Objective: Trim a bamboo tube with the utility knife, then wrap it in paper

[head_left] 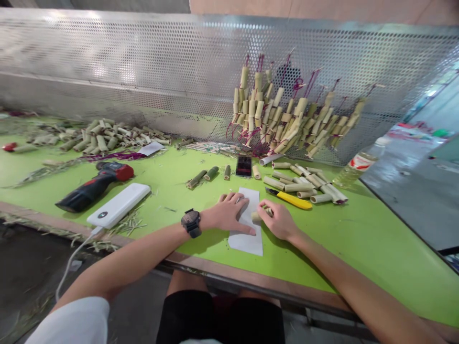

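Observation:
A white sheet of sandpaper or paper (247, 244) lies on the green table close to its front edge. My left hand (229, 213) rests flat on the sheet with fingers spread, a dark watch on the wrist. In my right hand (278, 220) a short bamboo piece (256, 218) is gripped, its end against or just over the sheet's right side. A yellow utility knife (294, 200) lies beyond my right hand. Three loose bamboo pieces (212, 173) lie past my left hand, and a small dark square object (244, 166) is beside them.
Bundles of bamboo tied with purple cord (272, 114) lean on the perforated metal panel (172, 57). Cut bamboo (297, 187) and a bottle of yellowish liquid (355, 168) are at right. Left are a cordless drill (96, 185), a white power bank (120, 205) and a bamboo heap (98, 138).

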Demonstrator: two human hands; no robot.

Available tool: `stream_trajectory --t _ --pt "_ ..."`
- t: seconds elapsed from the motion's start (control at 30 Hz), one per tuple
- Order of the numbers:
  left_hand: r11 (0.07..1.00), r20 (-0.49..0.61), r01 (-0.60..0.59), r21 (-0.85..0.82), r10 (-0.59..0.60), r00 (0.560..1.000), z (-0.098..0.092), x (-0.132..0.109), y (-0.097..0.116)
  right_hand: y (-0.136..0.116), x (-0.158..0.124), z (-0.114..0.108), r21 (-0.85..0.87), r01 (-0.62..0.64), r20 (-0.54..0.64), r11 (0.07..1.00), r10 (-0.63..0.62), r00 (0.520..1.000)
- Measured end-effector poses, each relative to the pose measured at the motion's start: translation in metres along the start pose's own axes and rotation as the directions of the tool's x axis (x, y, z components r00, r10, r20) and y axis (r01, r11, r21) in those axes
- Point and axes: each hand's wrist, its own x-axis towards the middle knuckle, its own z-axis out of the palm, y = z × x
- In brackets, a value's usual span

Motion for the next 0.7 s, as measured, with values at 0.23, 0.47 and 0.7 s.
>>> stream_trajectory --t 0.23,0.47,0.7 --pt "1.000 -0.004 0.007 -0.010 -0.007 1.000 0.0003 0.0003 0.0003 0.0014 0.0012 0.0030 0.004 -0.009 -0.014 1.000 0.009 1.000" --pt "1.000 0.009 0.015 -0.009 -0.014 1.000 -0.0012 0.0005 0.0018 -0.0022 -0.0033 0.0027 0.084 0.055 0.078 0.995 -0.061 0.995" --pt "1.000 -0.006 0.008 -0.020 -0.008 1.000 -0.0041 -0.0007 0.0041 -0.0083 -0.0085 0.0023 0.084 0.128 0.125 0.988 -0.138 0.983"
